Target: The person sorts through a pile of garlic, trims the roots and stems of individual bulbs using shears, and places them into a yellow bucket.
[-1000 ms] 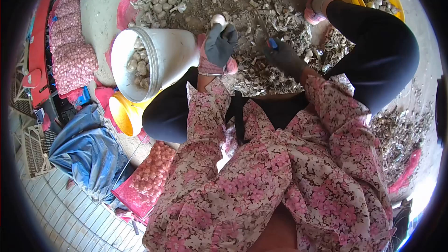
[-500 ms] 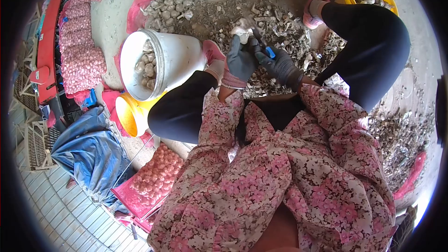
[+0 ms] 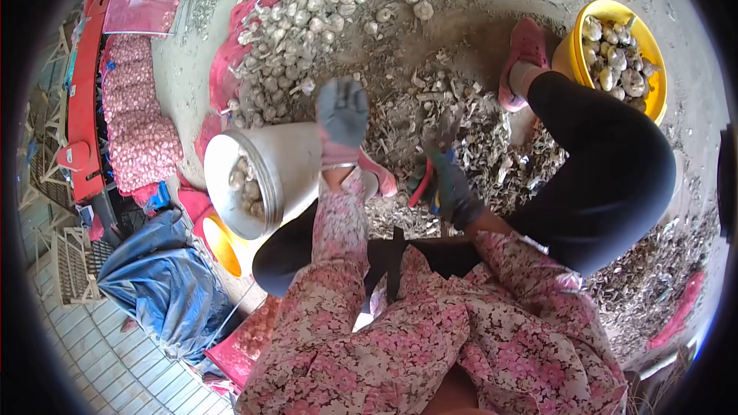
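Note:
My left hand (image 3: 343, 114), in a grey glove, reaches past the white bucket's base toward the garlic heap (image 3: 307, 23). Its fingers point away from me, slightly bent and apart, and no bulb shows in them. In a dark glove, my right hand (image 3: 455, 188) grips pruning shears with red and blue handles (image 3: 420, 186). The dark blades point away, over the dry trimmings (image 3: 477, 107), and are blurred. Garlic bulbs (image 3: 247, 188) lie inside the tipped white bucket (image 3: 296, 155), left of my left hand.
A yellow bucket (image 3: 565, 54) of garlic stands beyond my right foot. Filled mesh sacks (image 3: 142, 134) line the left side near a red metal beam (image 3: 81, 100). A blue tarp (image 3: 165, 277) and another yellow bucket (image 3: 223, 246) lie nearer. My pink shoes flank the trimmings.
My left hand has left the right hand and moved left; the garlic bulb it held is no longer in view there. My right hand has lowered with the shears, whose red handle now shows.

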Demonstrator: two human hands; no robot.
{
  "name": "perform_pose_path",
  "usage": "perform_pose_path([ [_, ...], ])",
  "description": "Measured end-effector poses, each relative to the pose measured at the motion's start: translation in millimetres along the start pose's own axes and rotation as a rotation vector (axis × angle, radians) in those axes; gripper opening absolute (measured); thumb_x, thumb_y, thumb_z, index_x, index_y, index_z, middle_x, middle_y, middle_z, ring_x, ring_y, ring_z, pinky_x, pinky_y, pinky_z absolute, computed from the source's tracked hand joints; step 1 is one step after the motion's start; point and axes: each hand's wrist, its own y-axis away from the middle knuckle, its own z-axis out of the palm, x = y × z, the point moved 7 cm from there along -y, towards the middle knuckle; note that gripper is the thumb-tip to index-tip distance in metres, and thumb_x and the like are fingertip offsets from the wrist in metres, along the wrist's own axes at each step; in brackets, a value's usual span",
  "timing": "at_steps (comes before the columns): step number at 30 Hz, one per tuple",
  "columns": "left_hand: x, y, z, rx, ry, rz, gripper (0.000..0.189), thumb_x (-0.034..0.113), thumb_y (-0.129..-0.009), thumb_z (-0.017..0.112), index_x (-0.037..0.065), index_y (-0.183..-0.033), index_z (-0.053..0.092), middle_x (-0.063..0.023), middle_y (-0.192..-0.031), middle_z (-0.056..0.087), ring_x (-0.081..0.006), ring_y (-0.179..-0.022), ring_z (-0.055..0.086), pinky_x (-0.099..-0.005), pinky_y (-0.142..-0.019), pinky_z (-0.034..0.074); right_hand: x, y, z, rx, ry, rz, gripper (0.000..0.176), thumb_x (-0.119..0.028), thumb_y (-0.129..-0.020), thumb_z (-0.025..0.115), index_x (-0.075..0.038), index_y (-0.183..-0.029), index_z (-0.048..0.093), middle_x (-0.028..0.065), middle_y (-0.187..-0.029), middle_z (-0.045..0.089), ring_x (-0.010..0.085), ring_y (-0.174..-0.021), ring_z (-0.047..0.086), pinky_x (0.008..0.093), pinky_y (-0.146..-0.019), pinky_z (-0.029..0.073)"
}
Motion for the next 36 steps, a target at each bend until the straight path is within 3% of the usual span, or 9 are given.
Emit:
perform_pose_path([
  [8,-165.8,-232.0,48.9,0.015,-0.782,-0.172,0.049,0.025,-0.082,0.066,0.008,-0.126,0.050,-0.0139,-0.112,0.060,-0.0268,-0.104,0.058,-0.0389,-0.091,0.047,10.2,-17.5,-26.5,0.238,0.049,-0.049,0.027,-0.034,-0.086,0.067,-0.010,-0.093,0.060,0.0039,-0.072,0.062,0.0174,-0.062,0.062,0.0333,-0.059,0.053],
  [10,-180.6,-263.4,83.9,-0.162,-1.532,0.240,0.062,0.028,-0.077,0.069,0.011,-0.131,0.046,-0.0176,-0.120,0.056,-0.0289,-0.102,0.059,-0.0370,-0.088,0.048,2.1,-14.0,-21.4,0.224,0.067,-0.048,0.021,-0.031,-0.086,0.066,-0.012,-0.083,0.060,0.0002,-0.066,0.058,0.0118,-0.055,0.055,0.0281,-0.049,0.045],
  [13,-191.3,-249.6,101.3,-0.015,-2.050,0.359,0.064,0.030,-0.073,0.071,0.012,-0.130,0.047,-0.0191,-0.122,0.056,-0.0329,-0.100,0.061,-0.0381,-0.087,0.048,-9.6,-7.8,-20.7,0.322,0.094,-0.024,0.021,-0.031,-0.087,0.065,-0.013,-0.077,0.058,-0.0035,-0.060,0.050,0.0079,-0.050,0.047,0.0259,-0.045,0.036],
  [19,-193.1,-215.8,42.8,-0.223,-1.470,0.326,0.051,0.016,-0.071,0.073,0.013,-0.118,0.054,-0.0145,-0.109,0.058,-0.0286,-0.101,0.058,-0.0403,-0.087,0.048,-22.9,-9.7,-20.2,0.235,0.194,-0.136,0.022,-0.028,-0.091,0.061,-0.006,-0.091,0.058,0.0004,-0.074,0.058,0.0098,-0.065,0.055,0.0269,-0.057,0.045],
  [21,-182.6,-142.7,33.2,-0.191,-0.286,-0.285,0.036,0.018,-0.083,0.065,0.011,-0.117,0.055,-0.0077,-0.102,0.062,-0.0208,-0.091,0.061,-0.0338,-0.080,0.050,-32.3,-9.8,-13.9,0.187,0.309,-0.229,0.022,-0.028,-0.091,0.061,-0.006,-0.092,0.058,0.0008,-0.074,0.058,0.0098,-0.065,0.055,0.0267,-0.057,0.045],
  [24,-156.1,-88.6,2.4,-0.277,0.052,-0.399,0.022,0.013,-0.089,0.059,0.010,-0.111,0.059,-0.0056,-0.094,0.062,-0.0165,-0.090,0.061,-0.0319,-0.076,0.051,-37.3,-16.0,-17.3,0.126,0.607,-0.356,0.028,-0.031,-0.091,0.061,-0.005,-0.100,0.054,0.0033,-0.075,0.058,0.0132,-0.068,0.057,0.0290,-0.060,0.045],
  [27,-101.5,-33.1,-17.2,-0.161,-0.256,-0.197,0.020,0.009,-0.090,0.058,0.006,-0.109,0.060,-0.0054,-0.095,0.063,-0.0162,-0.088,0.061,-0.0301,-0.075,0.052,-57.8,-9.0,0.7,0.156,1.070,-0.767,0.039,-0.033,-0.085,0.066,-0.004,-0.107,0.050,0.0114,-0.081,0.060,0.0241,-0.073,0.060,0.0368,-0.066,0.048],
  [28,-90.6,-32.9,-33.7,-0.419,-0.531,0.090,0.024,0.003,-0.087,0.061,0.003,-0.111,0.059,-0.0062,-0.099,0.064,-0.0167,-0.090,0.062,-0.0304,-0.080,0.052,-62.6,-3.3,6.6,0.141,1.074,-0.762,0.039,-0.033,-0.085,0.066,-0.004,-0.107,0.050,0.0114,-0.081,0.060,0.0241,-0.073,0.060,0.0368,-0.066,0.048],
  [36,-10.8,81.8,-0.2,-0.183,-1.063,0.411,0.056,0.005,-0.070,0.074,0.001,-0.122,0.052,-0.0095,-0.110,0.064,-0.0181,-0.102,0.061,-0.0303,-0.091,0.047,-64.6,47.2,49.3,0.267,2.085,-0.990,0.058,-0.036,-0.075,0.064,-0.001,-0.119,0.050,0.0192,-0.099,0.061,0.0348,-0.087,0.062,0.0456,-0.076,0.048],
])
